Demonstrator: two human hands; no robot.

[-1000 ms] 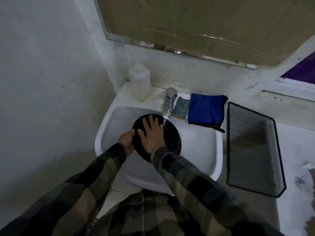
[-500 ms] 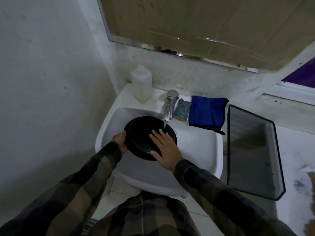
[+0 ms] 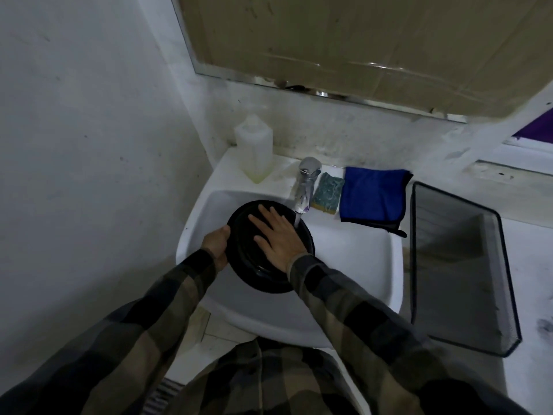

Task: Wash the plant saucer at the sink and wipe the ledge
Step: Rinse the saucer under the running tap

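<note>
Currently, saucer (image 3: pixel 239 250) was gripped at its rim by left hand (image 3: pixel 216 246), pressed flat by open-fingered right hand (image 3: pixel 279 238), over sink (image 3: pixel 353 265).

tap (image 3: pixel 305 187) over saucer (image 3: pixel 239 235), basin (image 3: pixel 353 253) right open

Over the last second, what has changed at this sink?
The right hand slid flat across the saucer, from its middle to the near right edge, then back over the middle. The left hand kept its grip on the left rim. Water still runs from the tap; the sponge, cloth and bottle have not moved.
</note>
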